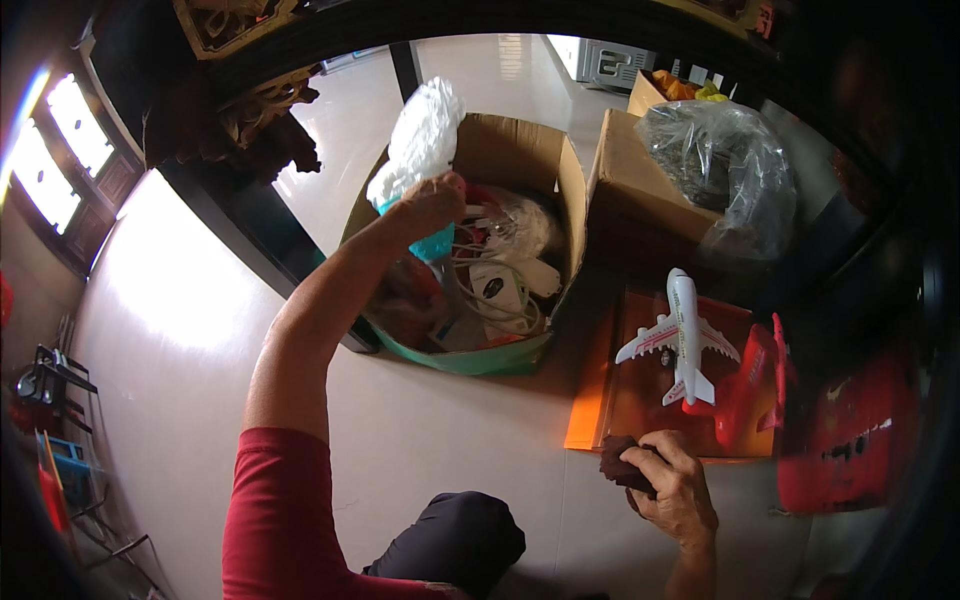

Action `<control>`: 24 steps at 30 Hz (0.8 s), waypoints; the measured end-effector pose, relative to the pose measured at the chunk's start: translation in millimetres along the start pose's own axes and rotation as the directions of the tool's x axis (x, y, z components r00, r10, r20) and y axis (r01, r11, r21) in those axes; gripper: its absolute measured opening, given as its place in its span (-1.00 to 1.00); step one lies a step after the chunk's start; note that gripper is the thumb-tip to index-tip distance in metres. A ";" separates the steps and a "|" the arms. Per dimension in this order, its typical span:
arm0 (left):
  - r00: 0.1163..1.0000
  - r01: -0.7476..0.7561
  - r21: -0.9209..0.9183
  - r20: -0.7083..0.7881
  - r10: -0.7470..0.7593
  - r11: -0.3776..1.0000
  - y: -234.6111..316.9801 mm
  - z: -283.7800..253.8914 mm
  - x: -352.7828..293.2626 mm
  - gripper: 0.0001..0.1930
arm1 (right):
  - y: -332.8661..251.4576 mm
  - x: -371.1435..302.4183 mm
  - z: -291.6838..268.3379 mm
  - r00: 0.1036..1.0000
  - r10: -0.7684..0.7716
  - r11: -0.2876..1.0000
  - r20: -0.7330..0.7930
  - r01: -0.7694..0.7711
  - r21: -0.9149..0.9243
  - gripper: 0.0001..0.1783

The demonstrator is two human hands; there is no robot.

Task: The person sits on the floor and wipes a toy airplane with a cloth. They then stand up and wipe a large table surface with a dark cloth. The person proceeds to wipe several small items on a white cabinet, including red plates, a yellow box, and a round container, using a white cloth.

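My left hand [436,206] is closed at the left side of an open cardboard box [572,190]. It grips a whitish plastic bag [420,135] that bulges up above my fingers; something turquoise [432,243] shows just beneath the hand. Inside the box lie white cables [465,260], a white device [500,292] and other jumbled items, partly hidden by my arm. At lower right, my right hand [676,490] pinches a crumpled dark brown cloth [622,462]. Just beyond it, a white toy airplane [682,335] rests over an orange tray-like piece [590,410].
Red plastic pieces [750,385] lie beside the airplane. A closed cardboard box [640,165] with a clear plastic bag [720,150] on it stands at the back right. Dark furniture legs [240,225] frame the box. Small folding chairs [65,380] are far left.
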State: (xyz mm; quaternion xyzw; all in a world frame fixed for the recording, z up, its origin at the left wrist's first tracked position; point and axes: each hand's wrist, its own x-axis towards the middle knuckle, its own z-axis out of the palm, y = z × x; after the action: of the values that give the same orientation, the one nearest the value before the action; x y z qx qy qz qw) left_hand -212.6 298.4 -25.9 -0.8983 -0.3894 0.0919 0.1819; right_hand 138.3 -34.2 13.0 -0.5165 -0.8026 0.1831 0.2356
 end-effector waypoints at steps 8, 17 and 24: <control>0.946 0.124 -0.218 0.321 -0.049 0.968 56.2 37.5 -3.1 -0.76 | -3.7 -0.7 2.9 0.999 -0.032 0.999 0.011 0.032 0.001 -0.54; 0.938 0.146 -0.483 -0.209 -0.276 0.863 69.9 35.5 -61.8 -0.87 | -1.1 0.9 5.0 0.998 -0.050 0.999 0.033 0.051 -0.015 -0.58; 0.862 0.256 -0.922 0.082 -0.500 0.290 169.6 -30.1 -167.9 -0.71 | 8.1 -1.5 22.1 0.991 -0.077 0.997 0.111 0.074 0.027 -0.60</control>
State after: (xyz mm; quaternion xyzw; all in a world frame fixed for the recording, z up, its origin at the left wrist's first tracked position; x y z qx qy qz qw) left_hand -204.6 60.7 -62.0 -0.7315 -0.5532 -0.2830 -0.2808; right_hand 132.3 -33.4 -9.8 -0.4721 -0.8313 0.2119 0.2031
